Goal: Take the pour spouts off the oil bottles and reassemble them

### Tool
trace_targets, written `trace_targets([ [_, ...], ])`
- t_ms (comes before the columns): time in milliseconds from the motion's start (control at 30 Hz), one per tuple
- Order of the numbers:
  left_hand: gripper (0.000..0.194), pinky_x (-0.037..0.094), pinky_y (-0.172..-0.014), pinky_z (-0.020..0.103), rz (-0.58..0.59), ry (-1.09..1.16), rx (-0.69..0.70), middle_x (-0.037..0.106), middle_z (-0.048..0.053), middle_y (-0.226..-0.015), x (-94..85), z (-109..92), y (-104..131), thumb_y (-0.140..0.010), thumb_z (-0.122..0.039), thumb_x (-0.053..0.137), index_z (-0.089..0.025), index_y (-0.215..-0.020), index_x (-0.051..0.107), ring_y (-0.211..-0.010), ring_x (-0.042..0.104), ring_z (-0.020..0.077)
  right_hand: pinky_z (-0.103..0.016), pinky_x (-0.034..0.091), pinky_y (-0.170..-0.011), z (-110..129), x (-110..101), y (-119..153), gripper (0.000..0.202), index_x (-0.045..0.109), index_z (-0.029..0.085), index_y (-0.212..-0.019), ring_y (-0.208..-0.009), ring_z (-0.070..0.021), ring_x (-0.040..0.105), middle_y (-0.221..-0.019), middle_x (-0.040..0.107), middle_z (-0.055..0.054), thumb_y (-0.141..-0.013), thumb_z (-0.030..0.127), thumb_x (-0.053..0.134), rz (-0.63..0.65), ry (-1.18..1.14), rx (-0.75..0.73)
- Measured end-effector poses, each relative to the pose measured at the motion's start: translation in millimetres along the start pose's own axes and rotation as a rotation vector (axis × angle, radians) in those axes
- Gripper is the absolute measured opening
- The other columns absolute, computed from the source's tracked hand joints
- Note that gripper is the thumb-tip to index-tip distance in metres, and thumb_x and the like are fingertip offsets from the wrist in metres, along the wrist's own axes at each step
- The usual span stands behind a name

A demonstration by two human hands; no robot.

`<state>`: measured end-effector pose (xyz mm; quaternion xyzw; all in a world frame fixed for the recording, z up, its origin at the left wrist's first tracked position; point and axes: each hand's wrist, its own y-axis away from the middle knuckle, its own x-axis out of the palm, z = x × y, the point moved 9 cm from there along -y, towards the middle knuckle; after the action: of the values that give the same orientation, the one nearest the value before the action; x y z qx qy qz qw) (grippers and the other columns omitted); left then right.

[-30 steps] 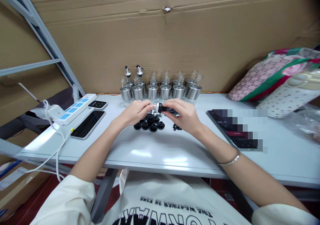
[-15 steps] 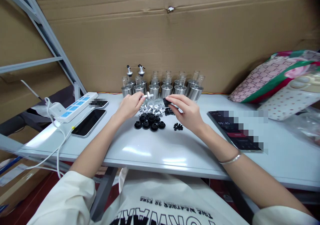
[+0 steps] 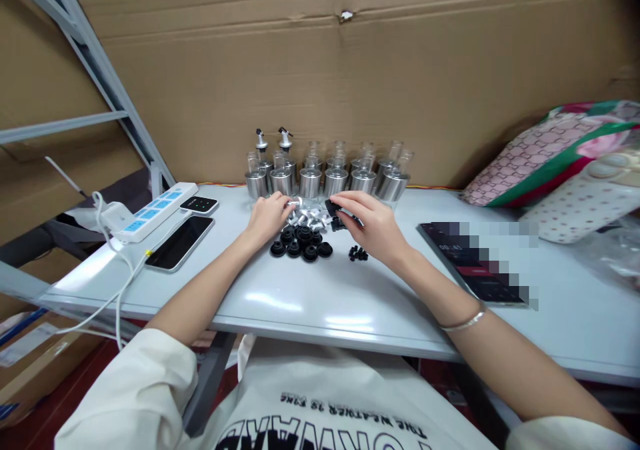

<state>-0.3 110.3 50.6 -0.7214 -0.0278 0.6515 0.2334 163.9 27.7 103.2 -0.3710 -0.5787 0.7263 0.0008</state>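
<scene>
Silver spout: I have it pinched in my left hand, ten o'clock of the loose spouts. Black piece: gripped by my right hand's fingertips, two o'clock. Black stoppers on counter, six o'clock; small black bits, four; bottles, twelve.

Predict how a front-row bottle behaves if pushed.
The bottle is probably stiff, given its metal-looking sleeve. Its clear neck looks like glass, so likely fragile if knocked. It's upright in closely packed rows, so a sideways push could clink it into others.
</scene>
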Motion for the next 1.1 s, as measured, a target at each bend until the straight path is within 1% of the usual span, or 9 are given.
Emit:
trace_targets([
  [167, 0.033, 0.043, -0.08, 0.032, 0.002, 0.002, 0.021, 0.062, 0.008, -0.111, 3.4, -4, -1, -0.095, -0.034, 0.045, -0.017, -0.12, 0.058, -0.099, 0.061, 0.0223, -0.036, 0.056, -0.082, -1, 6, 1, 0.026, 0.061, 0.019, -0.112, -0.096, -0.0211, 0.064, -0.105, 0.067, -0.011, -0.091, 0.014, 0.046, 0.043, -0.015, 0.021],
  [300, 0.031, 0.044, -0.078, 0.03, -0.006, 0.046, 0.015, 0.061, 0.007, -0.111, 1.5, 1, 0, -0.095, -0.034, 0.046, -0.017, -0.119, 0.058, -0.096, 0.062, 0.021, -0.037, 0.055, -0.083, -3, 8, 1, 0.023, 0.061, 0.019, -0.106, -0.096, -0.0207, 0.064, -0.102, 0.067, -0.01, -0.089, 0.012, 0.047, 0.071, -0.049, 0.042],
  [400, 0.028, 0.044, -0.076, 0.03, -0.039, 0.083, 0.031, 0.061, 0.006, -0.111, -2.4, 3, 1, -0.095, -0.032, 0.046, -0.018, -0.116, 0.058, -0.092, 0.062, 0.0197, -0.035, 0.055, -0.081, -4, 12, 2, 0.023, 0.063, 0.016, -0.103, -0.095, -0.0205, 0.064, -0.104, 0.065, -0.012, -0.09, 0.011, 0.045, 0.105, -0.059, 0.047],
  [500, 0.021, 0.044, -0.075, 0.03, -0.068, 0.108, 0.067, 0.061, 0.005, -0.108, -6.0, 0, 2, -0.094, -0.027, 0.046, -0.019, -0.109, 0.059, -0.088, 0.061, 0.0184, -0.035, 0.054, -0.081, -5, 20, 5, 0.025, 0.064, 0.015, -0.104, -0.095, -0.0206, 0.063, -0.105, 0.065, -0.013, -0.089, 0.01, 0.043, 0.183, -0.074, 0.048],
  [600, 0.013, 0.043, -0.075, 0.03, -0.078, 0.124, 0.099, 0.062, 0.004, -0.103, -7.5, -4, 2, -0.093, -0.022, 0.047, -0.018, -0.099, 0.058, -0.088, 0.06, 0.0181, -0.037, 0.053, -0.083, -8, 28, 7, 0.027, 0.062, 0.017, -0.107, -0.095, -0.0211, 0.063, -0.102, 0.067, -0.01, -0.086, 0.008, 0.047, 0.278, -0.113, 0.104],
  [733, 0.009, 0.042, -0.075, 0.03, -0.077, 0.137, 0.106, 0.062, 0.004, -0.101, -7.4, -6, 2, -0.092, -0.02, 0.049, -0.018, -0.096, 0.057, -0.088, 0.06, 0.0183, -0.033, 0.053, -0.076, -14, 35, 9, 0.02, 0.064, 0.017, -0.096, -0.083, -0.0188, 0.065, -0.092, 0.069, -0.006, -0.08, 0.007, 0.058, 0.45, -0.227, 0.212],
  [833, 0.009, 0.041, -0.075, 0.03, -0.08, 0.136, 0.111, 0.062, 0.004, -0.102, -7.9, -6, 2, -0.092, -0.02, 0.049, -0.018, -0.097, 0.056, -0.089, 0.06, 0.0188, -0.031, 0.052, -0.075, -15, 37, 11, 0.017, 0.067, 0.017, -0.09, -0.081, -0.0178, 0.064, -0.09, 0.069, -0.005, -0.077, 0.007, 0.062, 0.547, -0.283, 0.256],
  [933, 0.009, 0.041, -0.075, 0.03, -0.078, 0.137, 0.119, 0.062, 0.004, -0.101, -8.4, -7, 2, -0.092, -0.02, 0.049, -0.018, -0.097, 0.056, -0.09, 0.06, 0.0191, -0.032, 0.051, -0.075, -15, 40, 13, 0.018, 0.068, 0.018, -0.088, -0.081, -0.0183, 0.064, -0.09, 0.069, -0.005, -0.076, 0.006, 0.062, 0.591, -0.276, 0.255],
  [1100, 0.009, 0.042, -0.074, 0.03, -0.079, 0.157, 0.126, 0.062, 0.004, -0.1, -8.7, -7, 2, -0.092, -0.019, 0.049, -0.018, -0.096, 0.057, -0.087, 0.06, 0.0185, -0.033, 0.051, -0.077, -11, 46, 16, 0.019, 0.07, 0.018, -0.09, -0.083, -0.0194, 0.065, -0.095, 0.069, -0.007, -0.077, 0.006, 0.061, 0.608, -0.251, 0.207],
])
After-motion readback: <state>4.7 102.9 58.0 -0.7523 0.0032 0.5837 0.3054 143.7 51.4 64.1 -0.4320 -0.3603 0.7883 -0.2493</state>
